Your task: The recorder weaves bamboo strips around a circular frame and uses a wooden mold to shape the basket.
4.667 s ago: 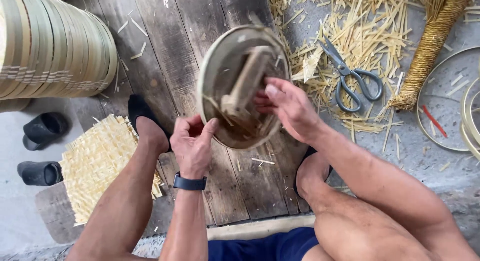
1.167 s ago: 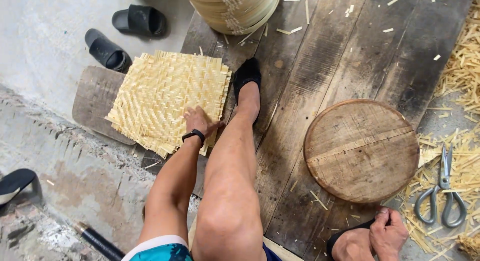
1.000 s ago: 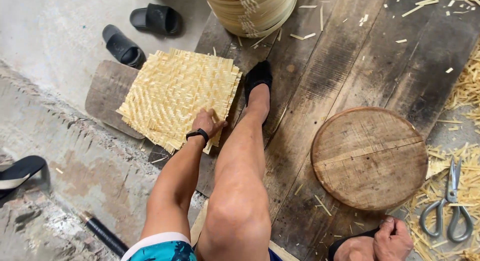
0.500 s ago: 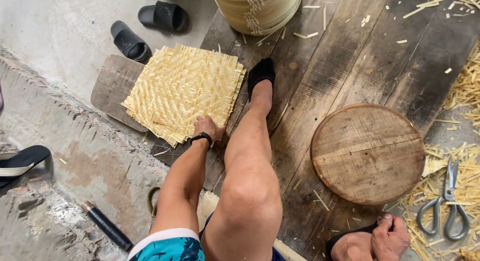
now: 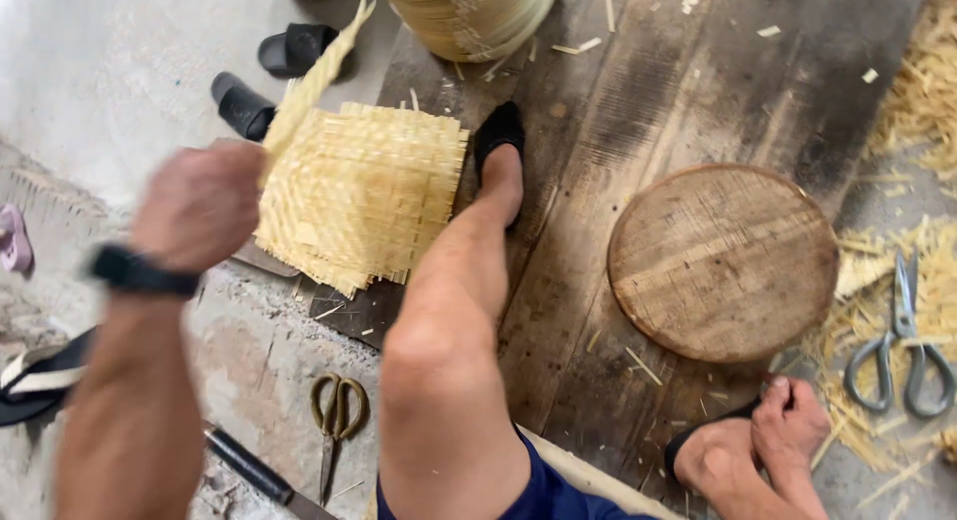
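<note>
Left hand [image 5: 199,203] fingers clamp one pale woven bamboo mat [image 5: 314,81] above the stack [image 5: 364,206]; a loose pinch could drop it. Right hand [image 5: 793,425] rests, fingers together.

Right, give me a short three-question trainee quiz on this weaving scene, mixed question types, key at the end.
1. True or false: the left hand is lifting one woven bamboo mat off the stack of mats.
2. Multiple choice: where does the round wooden board lie? A) flat on the plank floor B) upright in the right hand C) on top of the mats
3. Fill in: the right hand rests on the person's right ____.

Key: 1 true; 2 A; 3 foot.
</note>
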